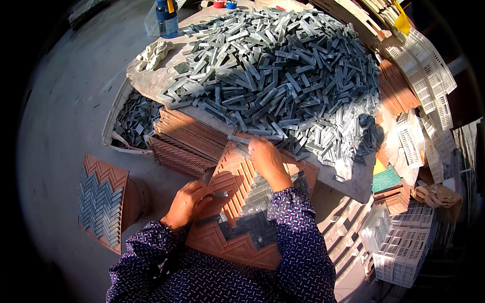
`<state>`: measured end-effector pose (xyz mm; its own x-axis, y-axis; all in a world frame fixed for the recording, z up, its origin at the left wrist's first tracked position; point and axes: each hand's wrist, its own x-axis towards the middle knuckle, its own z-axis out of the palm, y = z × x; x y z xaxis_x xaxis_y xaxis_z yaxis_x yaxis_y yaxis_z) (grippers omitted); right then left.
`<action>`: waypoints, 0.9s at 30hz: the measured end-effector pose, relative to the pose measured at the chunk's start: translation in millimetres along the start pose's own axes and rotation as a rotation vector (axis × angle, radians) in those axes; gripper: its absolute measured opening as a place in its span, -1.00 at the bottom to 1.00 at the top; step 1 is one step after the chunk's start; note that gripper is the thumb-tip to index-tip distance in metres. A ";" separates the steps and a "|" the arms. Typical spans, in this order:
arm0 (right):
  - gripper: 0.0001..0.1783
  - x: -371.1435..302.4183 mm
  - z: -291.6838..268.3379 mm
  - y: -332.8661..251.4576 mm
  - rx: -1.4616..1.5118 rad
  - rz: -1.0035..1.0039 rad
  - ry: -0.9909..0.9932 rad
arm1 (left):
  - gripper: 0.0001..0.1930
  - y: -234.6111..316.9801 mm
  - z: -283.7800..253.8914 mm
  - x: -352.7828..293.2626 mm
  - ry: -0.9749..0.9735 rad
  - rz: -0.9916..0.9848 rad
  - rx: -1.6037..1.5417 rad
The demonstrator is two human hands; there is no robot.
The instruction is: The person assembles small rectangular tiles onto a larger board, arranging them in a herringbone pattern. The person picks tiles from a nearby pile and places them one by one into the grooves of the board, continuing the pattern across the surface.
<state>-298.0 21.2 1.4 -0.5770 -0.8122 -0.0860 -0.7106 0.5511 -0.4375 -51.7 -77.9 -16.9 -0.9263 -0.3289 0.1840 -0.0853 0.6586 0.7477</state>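
Observation:
A reddish-brown board (214,241) with herringbone slots lies before me, partly filled with dark grey stone strips (247,227). Over its left part, my left hand (186,206) is closed with a short grey stone strip (220,194) at its fingertips. My right hand (268,160) is at the board's far edge, thumb and fingers pinching a grey stone strip (242,151). Just beyond it spreads a large heap of loose grey stone strips (283,76) on a table. The right forearm hides part of the filled pattern.
To the left, another slotted board (124,178) holding laid strips rests on a round brown support. Stacked brown boards (189,134) stand beside a bin (107,132) of stone scraps. White gloves (154,54) and a blue bottle (167,20) sit at far left; white plastic crates (404,252) are at right.

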 end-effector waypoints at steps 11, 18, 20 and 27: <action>-0.78 -34.1 17.4 6.0 0.146 -0.126 0.180 | -0.78 12.2 0.2 -29.9 0.004 -0.050 -0.036; -0.41 -100.1 4.2 -27.3 0.857 0.048 -0.285 | -0.74 13.5 1.2 -40.6 -0.062 -0.131 -0.067; -0.48 -110.6 14.5 -23.5 0.842 0.022 -0.283 | -0.73 12.1 1.4 -39.2 -0.069 -0.148 -0.062; -0.65 -117.7 33.4 -35.5 0.675 -0.068 -0.178 | -0.74 2.1 11.4 -34.3 0.058 -0.073 -0.001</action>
<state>-191.4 90.9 -2.8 -0.4245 -0.8914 -0.1589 -0.3039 0.3056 -0.9024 -24.3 -57.5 -28.9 -0.8947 -0.4149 0.1655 -0.1515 0.6304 0.7613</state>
